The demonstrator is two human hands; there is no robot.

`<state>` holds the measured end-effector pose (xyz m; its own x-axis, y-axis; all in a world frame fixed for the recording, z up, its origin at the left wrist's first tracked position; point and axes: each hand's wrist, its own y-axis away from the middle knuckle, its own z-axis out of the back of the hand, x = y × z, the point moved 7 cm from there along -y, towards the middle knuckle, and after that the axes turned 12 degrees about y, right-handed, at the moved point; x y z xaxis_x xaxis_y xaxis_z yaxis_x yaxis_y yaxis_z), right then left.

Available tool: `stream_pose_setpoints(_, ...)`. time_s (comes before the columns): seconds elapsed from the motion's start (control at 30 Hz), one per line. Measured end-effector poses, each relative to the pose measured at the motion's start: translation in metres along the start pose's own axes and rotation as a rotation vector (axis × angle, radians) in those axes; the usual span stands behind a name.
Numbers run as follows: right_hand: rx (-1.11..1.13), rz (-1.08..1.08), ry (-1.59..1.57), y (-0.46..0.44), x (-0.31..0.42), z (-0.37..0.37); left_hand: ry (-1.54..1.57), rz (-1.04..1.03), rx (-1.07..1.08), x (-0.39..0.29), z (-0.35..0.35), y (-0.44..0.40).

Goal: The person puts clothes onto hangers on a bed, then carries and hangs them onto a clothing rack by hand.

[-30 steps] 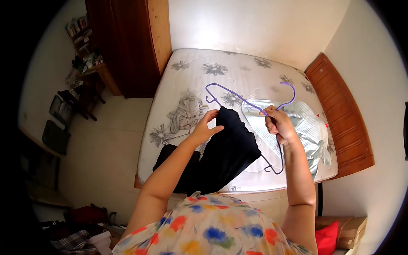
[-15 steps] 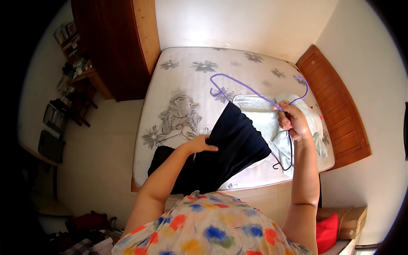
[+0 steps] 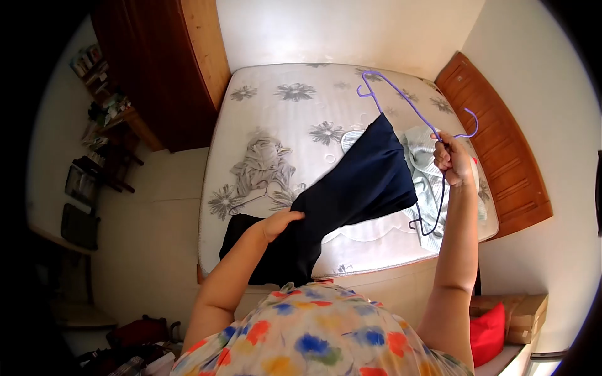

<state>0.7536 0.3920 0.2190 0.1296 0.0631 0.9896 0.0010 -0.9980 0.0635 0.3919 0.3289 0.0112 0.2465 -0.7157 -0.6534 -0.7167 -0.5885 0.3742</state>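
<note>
My right hand (image 3: 453, 160) is closed around a purple clothes hanger (image 3: 407, 100) near its hook, holding it above the right side of the bed. A dark navy garment (image 3: 357, 182), its exact kind unclear, hangs from the hanger's lower side and stretches toward the bed's front edge. My left hand (image 3: 281, 224) grips the garment at its middle, thumb on top and the other fingers mostly hidden. Under the hanger, a pale striped garment (image 3: 425, 160) lies on the bed, partly covered by the navy cloth.
On the flower-patterned mattress (image 3: 276, 113) lie a crumpled grey-beige garment (image 3: 263, 166) and a thin hanger (image 3: 251, 202). A wooden headboard (image 3: 495, 150) stands at right, a dark wardrobe (image 3: 144, 75) at back left. A cardboard box (image 3: 527, 318) and red cloth (image 3: 488, 335) are low right.
My right hand has moved the hanger up and to the right, drawing the navy garment out longer. My left hand has shifted slightly left and down along with the cloth.
</note>
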Motion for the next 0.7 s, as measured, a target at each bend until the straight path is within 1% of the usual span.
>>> stream_pose_setpoints(0.03, 0.004, 0.006, 0.007, -0.002, 0.000, 0.003, 0.033, -0.006, -0.037, -0.001, 0.000, 0.000)
stream_pose_setpoints(0.13, -0.007, 0.021, 0.013, -0.009, -0.006, 0.010, 0.259, -0.032, 0.107, -0.010, -0.030, 0.007)
stream_pose_setpoints(0.23, -0.031, 0.021, 0.046, -0.013, -0.017, 0.012, 0.054, -0.008, 0.142, -0.032, -0.077, 0.020)
stream_pose_setpoints(0.33, 0.018, -0.008, 0.104, -0.017, -0.039, 0.000, 0.150, 0.006, -0.037, -0.059, -0.100, 0.017)
stream_pose_setpoints(0.37, -0.012, -0.025, 0.131, -0.015, -0.045, -0.005, 0.144, -0.017, -0.098, -0.072, -0.108, 0.015)
stream_pose_setpoints(0.47, 0.071, -0.034, 0.158, -0.003, -0.055, -0.038, 0.154, -0.095, -0.035, -0.102, -0.126, -0.005)
stream_pose_setpoints(0.57, 0.121, -0.080, 0.150, 0.009, -0.065, -0.065, 0.161, -0.136, -0.057, -0.107, -0.124, -0.034)
stream_pose_setpoints(0.67, 0.182, -0.098, 0.111, 0.015, -0.074, -0.080, 0.229, -0.165, -0.076, -0.109, -0.125, -0.050)
stream_pose_setpoints(0.7, 0.150, -0.110, 0.116, 0.016, -0.081, -0.081, 0.266, -0.191, -0.060, -0.111, -0.126, -0.052)
